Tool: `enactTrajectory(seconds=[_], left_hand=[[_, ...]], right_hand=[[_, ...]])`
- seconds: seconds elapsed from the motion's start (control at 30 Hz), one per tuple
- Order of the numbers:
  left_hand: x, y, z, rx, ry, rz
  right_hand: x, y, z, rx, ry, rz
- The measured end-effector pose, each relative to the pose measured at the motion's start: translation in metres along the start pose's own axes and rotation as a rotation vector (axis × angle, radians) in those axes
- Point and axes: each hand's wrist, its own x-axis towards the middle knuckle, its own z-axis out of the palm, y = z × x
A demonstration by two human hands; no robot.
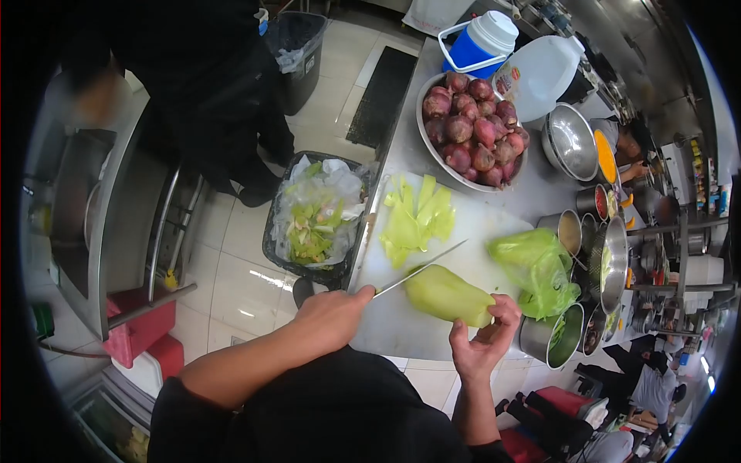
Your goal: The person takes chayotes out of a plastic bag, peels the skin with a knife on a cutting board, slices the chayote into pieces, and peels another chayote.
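My left hand [332, 316] is closed on the handle of a knife [421, 268], whose blade points up and to the right. The blade lies against the far left end of a pale green, peeled-looking vegetable [444, 295] on the white cutting board [386, 332]. My right hand [486, 332] holds the near right end, thumb and fingers around it. Light green peel strips [417, 216] lie farther up the board. A green vegetable in a clear plastic bag [532, 262] sits to the right.
A bowl of red onions [471, 131], a blue and white jug [482, 46] and metal bowls [570, 143] stand beyond and right. A lined bin with scraps [316, 224] is left of the counter. Another person in dark clothes [201, 85] stands upper left; others are lower right.
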Motion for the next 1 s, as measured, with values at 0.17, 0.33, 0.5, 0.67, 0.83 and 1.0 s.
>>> enactTrajectory(seconds=[0.17, 0.33, 0.5, 0.67, 0.83, 1.0], left_hand=[[0.010, 0.014, -0.025, -0.094, -0.177, -0.127], [0.001, 0.002, 0.006, -0.120, 0.054, 0.022], [-0.007, 0.003, 0.016, -0.079, 0.196, 0.118], [-0.028, 0.031, -0.005, 0.050, 0.230, 0.294], [-0.029, 0.042, -0.014, 0.189, 0.399, 0.482], [-0.028, 0.044, -0.016, 0.194, 0.428, 0.528]], right_hand=[[0.004, 0.004, -0.002, 0.093, 0.008, 0.070], [0.007, 0.005, 0.004, 0.140, -0.021, 0.013], [0.008, -0.007, 0.000, 0.021, -0.058, 0.047], [0.009, -0.010, 0.003, -0.103, -0.025, -0.018], [0.007, -0.014, 0.011, -0.171, 0.019, -0.081], [0.013, -0.027, 0.011, -0.237, -0.016, -0.063]])
